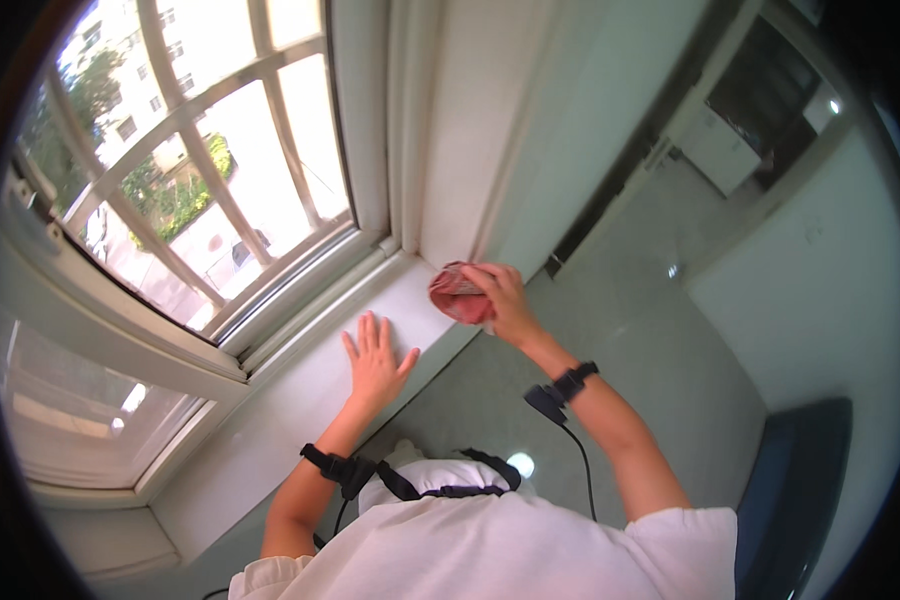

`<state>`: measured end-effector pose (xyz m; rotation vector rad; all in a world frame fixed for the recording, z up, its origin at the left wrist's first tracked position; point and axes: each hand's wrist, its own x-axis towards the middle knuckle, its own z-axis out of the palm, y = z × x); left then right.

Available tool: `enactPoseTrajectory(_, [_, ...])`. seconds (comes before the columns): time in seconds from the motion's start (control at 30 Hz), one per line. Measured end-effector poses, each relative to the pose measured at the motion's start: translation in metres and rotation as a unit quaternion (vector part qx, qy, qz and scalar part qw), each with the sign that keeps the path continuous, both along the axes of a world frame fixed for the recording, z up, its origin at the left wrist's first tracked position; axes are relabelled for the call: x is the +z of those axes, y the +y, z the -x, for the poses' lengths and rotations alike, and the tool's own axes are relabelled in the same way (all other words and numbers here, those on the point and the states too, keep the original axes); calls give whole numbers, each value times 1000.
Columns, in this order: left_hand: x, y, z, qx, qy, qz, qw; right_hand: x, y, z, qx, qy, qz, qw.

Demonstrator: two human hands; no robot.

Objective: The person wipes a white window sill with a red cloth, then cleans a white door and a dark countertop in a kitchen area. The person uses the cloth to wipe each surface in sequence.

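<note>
My right hand (pixel 506 300) grips a crumpled red cloth (pixel 461 296) at the right end of the white windowsill (pixel 307 390), by the corner with the wall. Part of the cloth lies hidden under my fingers. Farther left along the sill, my left hand (pixel 376 364) rests palm down with its fingers spread and holds nothing. Just beyond that hand runs the white frame and track (pixel 322 300) of the window.
A metal window grille (pixel 187 116) stands outside the opening. An inner window sash (pixel 105 405) swings in at the left. To the right is a doorway (pixel 645 165) with a grey floor (pixel 615 322). A dark object (pixel 795 487) stands at lower right. Cables (pixel 586 465) hang from both wrist straps.
</note>
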<state>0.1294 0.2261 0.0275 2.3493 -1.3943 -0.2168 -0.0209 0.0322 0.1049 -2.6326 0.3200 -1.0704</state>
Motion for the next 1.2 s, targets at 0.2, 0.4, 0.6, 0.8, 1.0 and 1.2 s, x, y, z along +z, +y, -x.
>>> enactPoseTrajectory(0.2, [-4,-52,-10,-13,-38,47,998,217,-45,-2,-30,-167,303,938])
enactPoseTrajectory(0.4, [-16,-58,-12,-3,-83,31,996,357,-79,-59,-40,-311,446,838])
enactPoseTrajectory(0.6, [-19,-59,-11,0,-93,29,995,281,-83,-64,-18,-338,433,835])
enactPoseTrajectory(0.8, [-18,-61,-12,-5,-115,-6,993,155,-70,-55,-47,-323,293,899])
enactPoseTrajectory(1.0, [-30,-64,-16,-32,-185,13,982,26,-38,-41,-122,-301,186,927])
enactPoseTrajectory(1.2, [-38,-66,-22,-33,-197,-18,980,-89,-1,-7,-147,-134,72,977])
